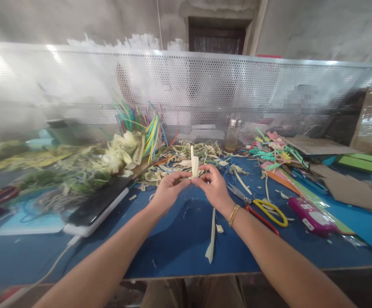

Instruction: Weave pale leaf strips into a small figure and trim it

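Over the middle of the blue table, my left hand [170, 188] and my right hand [212, 184] meet fingertip to fingertip. Pinched between them is a pale cream husk strip [194, 164], standing upright with a thin tip on top; its lower end is hidden by my fingers. Another long pale strip [212, 239] lies flat below my right hand, beside a small scrap [219, 229]. Close to my right wrist, which wears a gold bracelet, rest scissors with yellow and red handles [271, 212], their blades pointing toward the hand.
A phone on a white power bank [98, 209], with a cable, lies left. Behind are husk scraps [202, 149], a pale husk bunch [125, 147], coloured pipe cleaners [154, 130] and a glass bottle [233, 134]. At right are a purple power strip [311, 215], coloured paper [365, 224] and cardboard [349, 188]. A perforated metal panel [173, 81] stands behind.
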Demonstrator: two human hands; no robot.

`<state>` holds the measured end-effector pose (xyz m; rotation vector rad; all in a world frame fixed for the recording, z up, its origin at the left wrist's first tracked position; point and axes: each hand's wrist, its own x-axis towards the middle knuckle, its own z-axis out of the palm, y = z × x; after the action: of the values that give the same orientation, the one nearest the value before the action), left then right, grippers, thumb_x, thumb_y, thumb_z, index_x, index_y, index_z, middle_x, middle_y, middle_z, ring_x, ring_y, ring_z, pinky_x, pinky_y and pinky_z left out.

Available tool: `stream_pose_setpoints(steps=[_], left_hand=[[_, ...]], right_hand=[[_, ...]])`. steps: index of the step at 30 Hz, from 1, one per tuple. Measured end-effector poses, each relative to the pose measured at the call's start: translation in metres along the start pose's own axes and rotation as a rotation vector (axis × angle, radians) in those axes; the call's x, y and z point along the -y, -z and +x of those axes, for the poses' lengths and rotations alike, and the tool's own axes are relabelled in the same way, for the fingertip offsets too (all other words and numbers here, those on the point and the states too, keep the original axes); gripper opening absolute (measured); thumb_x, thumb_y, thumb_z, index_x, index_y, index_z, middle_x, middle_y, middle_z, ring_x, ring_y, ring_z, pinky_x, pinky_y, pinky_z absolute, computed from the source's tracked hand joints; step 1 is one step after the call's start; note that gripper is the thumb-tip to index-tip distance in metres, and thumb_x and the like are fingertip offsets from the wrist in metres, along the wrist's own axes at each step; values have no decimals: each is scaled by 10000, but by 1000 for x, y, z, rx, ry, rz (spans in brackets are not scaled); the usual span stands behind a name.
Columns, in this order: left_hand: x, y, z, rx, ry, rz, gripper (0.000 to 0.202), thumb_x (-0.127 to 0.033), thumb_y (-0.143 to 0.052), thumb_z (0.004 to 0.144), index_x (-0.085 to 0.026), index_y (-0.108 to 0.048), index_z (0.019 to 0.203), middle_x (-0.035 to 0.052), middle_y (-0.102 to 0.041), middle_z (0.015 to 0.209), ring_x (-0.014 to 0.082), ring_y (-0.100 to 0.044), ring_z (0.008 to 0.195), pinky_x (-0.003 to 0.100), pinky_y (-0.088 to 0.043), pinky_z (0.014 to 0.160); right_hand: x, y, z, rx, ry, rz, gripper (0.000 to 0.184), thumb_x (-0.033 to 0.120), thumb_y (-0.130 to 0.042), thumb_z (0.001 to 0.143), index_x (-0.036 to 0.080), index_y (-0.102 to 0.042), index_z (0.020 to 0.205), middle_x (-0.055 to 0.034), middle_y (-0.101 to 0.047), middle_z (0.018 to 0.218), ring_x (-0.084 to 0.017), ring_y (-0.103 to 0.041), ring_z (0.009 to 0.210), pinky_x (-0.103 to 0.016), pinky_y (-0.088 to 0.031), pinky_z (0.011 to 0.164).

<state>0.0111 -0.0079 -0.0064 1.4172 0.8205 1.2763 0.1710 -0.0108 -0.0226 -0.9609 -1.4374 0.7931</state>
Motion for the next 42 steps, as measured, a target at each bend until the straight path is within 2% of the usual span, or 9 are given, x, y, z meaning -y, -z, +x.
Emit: stream_pose_setpoints(steps=[3, 7, 17, 21, 25, 28, 32, 38, 42], left_hand=[[1, -1, -1, 21, -19, 5, 229, -301, -767, 680, -170, -714, 861, 2, -669, 694, 139, -577, 651, 266, -433, 668], [0, -2, -1, 25, -30, 22, 193, -286, -738, 715, -169, -707, 866, 0, -665, 687, 139, -581, 653, 256, -426, 667], [1, 10, 3, 50, -122, 241, 203, -254, -708, 742, -188, -726, 933, 39, -671, 854, 151, -572, 715, 241, -412, 674], [2, 10, 5, 121, -204, 282, 290, -224, -706, 742, -221, -703, 1032, 63, -672, 982, 201, -602, 880, 296, -439, 810], [1, 12, 8, 7, -421, 551, 217, -262, -751, 714, -268, -753, 931, 80, -652, 1088, 265, -538, 1095, 395, -347, 999], [-2, 13, 6, -77, -517, 724, 156, -288, -730, 739, -316, -773, 886, 67, -643, 1123, 276, -519, 1087, 428, -302, 1027], [-9, 8, -3, -89, -481, 659, 161, -265, -669, 785, -314, -785, 887, 71, -642, 1030, 231, -566, 887, 367, -400, 904], [-15, -1, -9, -58, -336, 368, 148, -183, -707, 725, -269, -789, 813, 76, -705, 984, 255, -595, 995, 329, -410, 934], [-11, -1, -5, -10, -245, 292, 193, -231, -760, 683, -241, -785, 875, 84, -706, 993, 252, -606, 936, 309, -453, 808]], right_hand=[[-2, -2, -1, 88, -7, 37, 427, 399, -664, 791, 217, -552, 1161, 36, -620, 649, -147, -604, 613, -277, -461, 627], [0, -7, -4, 150, -25, 102, 264, 438, -590, 838, 198, -610, 946, 1, -631, 729, -141, -615, 647, -263, -449, 607], [-2, 0, 2, 46, -147, 29, 291, 474, -738, 676, 192, -665, 690, 25, -561, 605, -127, -489, 587, -266, -374, 589], [0, 3, 5, -30, -140, 69, 290, 448, -781, 620, 186, -659, 641, 18, -562, 633, -128, -472, 623, -273, -369, 630], [3, -3, 3, 29, -210, 299, 345, 463, -791, 605, 182, -593, 583, 42, -511, 586, -108, -426, 600, -265, -345, 631], [4, -7, -1, 8, -276, 387, 364, 463, -800, 595, 186, -563, 581, 60, -473, 562, -94, -381, 570, -259, -323, 614], [7, -11, -4, -9, -282, 411, 381, 479, -783, 616, 192, -538, 572, 62, -449, 558, -92, -352, 553, -258, -310, 598], [4, -15, -6, -14, -234, 395, 374, 494, -768, 622, 195, -549, 568, 52, -465, 562, -103, -387, 567, -262, -348, 620], [3, -15, -5, -59, -172, 322, 331, 475, -744, 661, 198, -581, 585, 30, -543, 607, -126, -467, 632, -274, -391, 675]])
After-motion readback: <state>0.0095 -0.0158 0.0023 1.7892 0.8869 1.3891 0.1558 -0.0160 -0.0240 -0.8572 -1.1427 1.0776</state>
